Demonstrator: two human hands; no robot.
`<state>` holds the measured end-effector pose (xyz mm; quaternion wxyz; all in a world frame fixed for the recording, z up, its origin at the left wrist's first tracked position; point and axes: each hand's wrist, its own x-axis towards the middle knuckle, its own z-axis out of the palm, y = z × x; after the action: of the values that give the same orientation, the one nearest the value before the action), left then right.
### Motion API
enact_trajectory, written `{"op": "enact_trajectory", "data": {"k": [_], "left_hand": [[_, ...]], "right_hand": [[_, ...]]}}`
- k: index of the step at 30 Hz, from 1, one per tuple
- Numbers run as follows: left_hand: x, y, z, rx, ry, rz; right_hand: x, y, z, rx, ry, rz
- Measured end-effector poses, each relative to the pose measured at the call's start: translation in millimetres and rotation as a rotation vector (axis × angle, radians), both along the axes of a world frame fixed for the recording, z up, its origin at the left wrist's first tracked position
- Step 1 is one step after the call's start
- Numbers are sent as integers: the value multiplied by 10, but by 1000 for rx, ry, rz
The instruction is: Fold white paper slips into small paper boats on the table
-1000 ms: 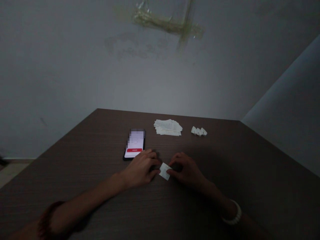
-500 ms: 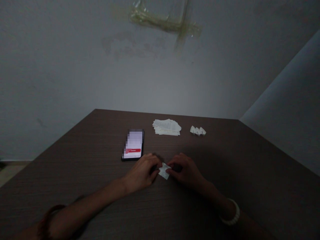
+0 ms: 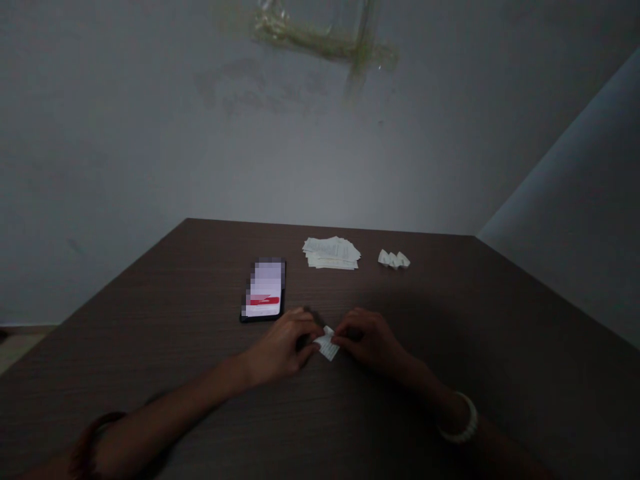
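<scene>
A small piece of printed white paper (image 3: 328,348) is held between both hands, low over the brown table, with one corner pointing towards me. My left hand (image 3: 287,343) pinches its left side between thumb and fingers. On the right side, the thumb and fingertips of my right hand (image 3: 370,337) close on the paper's edge. The fingers cover parts of the paper, so its folds are hard to make out. A phone (image 3: 265,290) with a lit screen lies just beyond my left hand.
A loose stack of printed paper pieces (image 3: 331,253) lies towards the table's back edge. Right of it sits a small group of folded white papers (image 3: 394,259). The brown table (image 3: 200,280) meets a grey wall (image 3: 320,167) with tape stuck on it.
My right fingers have shifted slightly along the paper's upper right edge, and the paper has turned a little. Both hands keep their hold. The whole view has shifted slightly.
</scene>
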<state>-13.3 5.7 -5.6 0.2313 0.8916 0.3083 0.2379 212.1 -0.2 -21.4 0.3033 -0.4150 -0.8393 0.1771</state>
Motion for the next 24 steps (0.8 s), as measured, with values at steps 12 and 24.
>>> {"op": "enact_trajectory", "data": {"k": [12, 24], "left_hand": [[-23, 24, -8, 44, -6, -87], [-70, -6, 100, 253, 236, -240]], "right_hand": [[127, -22, 95, 14, -102, 145], [147, -109, 147, 318, -389, 233]]}}
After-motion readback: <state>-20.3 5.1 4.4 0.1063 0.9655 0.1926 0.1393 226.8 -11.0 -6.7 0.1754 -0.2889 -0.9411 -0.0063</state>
